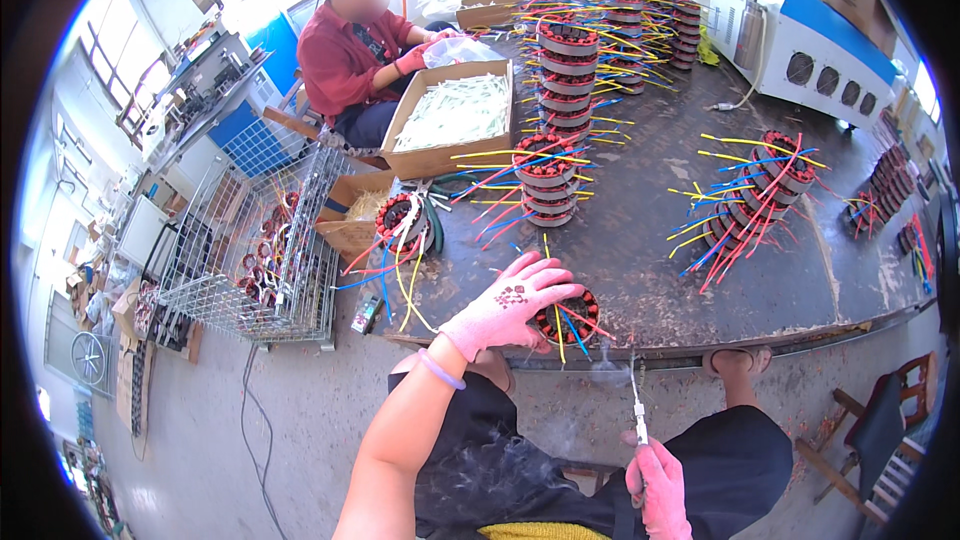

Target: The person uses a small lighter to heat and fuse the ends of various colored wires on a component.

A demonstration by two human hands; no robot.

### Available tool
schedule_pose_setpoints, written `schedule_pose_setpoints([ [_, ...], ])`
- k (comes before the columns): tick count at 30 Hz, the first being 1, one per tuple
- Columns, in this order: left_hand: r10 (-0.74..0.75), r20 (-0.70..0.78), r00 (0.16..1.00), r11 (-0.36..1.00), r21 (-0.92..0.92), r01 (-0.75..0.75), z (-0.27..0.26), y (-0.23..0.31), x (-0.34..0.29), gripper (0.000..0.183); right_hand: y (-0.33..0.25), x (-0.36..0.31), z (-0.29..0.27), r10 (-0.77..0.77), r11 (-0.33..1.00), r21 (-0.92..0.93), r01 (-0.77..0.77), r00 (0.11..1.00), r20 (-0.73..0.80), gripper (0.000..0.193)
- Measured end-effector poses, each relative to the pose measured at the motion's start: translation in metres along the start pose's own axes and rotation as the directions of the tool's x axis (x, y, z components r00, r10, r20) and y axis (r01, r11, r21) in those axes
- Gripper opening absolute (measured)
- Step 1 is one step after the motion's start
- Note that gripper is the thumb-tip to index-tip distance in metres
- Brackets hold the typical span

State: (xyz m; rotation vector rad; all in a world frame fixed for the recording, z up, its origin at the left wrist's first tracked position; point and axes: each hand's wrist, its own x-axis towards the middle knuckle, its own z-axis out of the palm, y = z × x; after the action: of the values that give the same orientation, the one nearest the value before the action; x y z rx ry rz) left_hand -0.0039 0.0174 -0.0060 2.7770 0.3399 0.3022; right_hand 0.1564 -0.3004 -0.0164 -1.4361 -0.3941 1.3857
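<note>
My left hand [510,308], in a pink glove, grips a motor stator [548,324] at the near edge of the table, its fingers spread over the top and side. Red windings ring the stator, and red, blue and yellow leads stick out from it toward me. Lower right, my right hand [658,485], gloved in pink too, is closed round the handle of a soldering iron [640,410]. The iron's tip points up, just right of the stator and apart from it. Thin smoke drifts near the tip and over my lap.
Stacks of stators [567,90] with coloured leads stand ahead, and another leaning stack [755,195] to the right. A cardboard box [450,140] of pale strips is near a co-worker [350,60] in red gloves. A wire cage [240,260] stands left, a white-blue machine [810,35] far right.
</note>
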Motion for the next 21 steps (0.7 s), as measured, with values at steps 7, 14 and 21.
schedule_pose_setpoints([
  [7,0.007,-0.008,1.0,1.0,0.005,-0.007,0.003,-0.004,0.0,0.1,-0.002,-0.001,-0.001,-0.001,0.999,-0.035,0.001,1.0,-0.007,0.046],
  [14,0.011,-0.01,1.0,1.0,-0.021,-0.011,0.004,-0.005,-0.001,0.102,0.006,0.002,-0.004,0.038,0.999,-0.009,-0.038,0.999,-0.038,0.043],
  [21,0.003,-0.016,1.0,1.0,-0.02,-0.004,0.0,-0.002,0.0,0.1,-0.006,-0.004,0.006,-0.052,0.997,-0.056,0.049,0.997,-0.048,0.03],
])
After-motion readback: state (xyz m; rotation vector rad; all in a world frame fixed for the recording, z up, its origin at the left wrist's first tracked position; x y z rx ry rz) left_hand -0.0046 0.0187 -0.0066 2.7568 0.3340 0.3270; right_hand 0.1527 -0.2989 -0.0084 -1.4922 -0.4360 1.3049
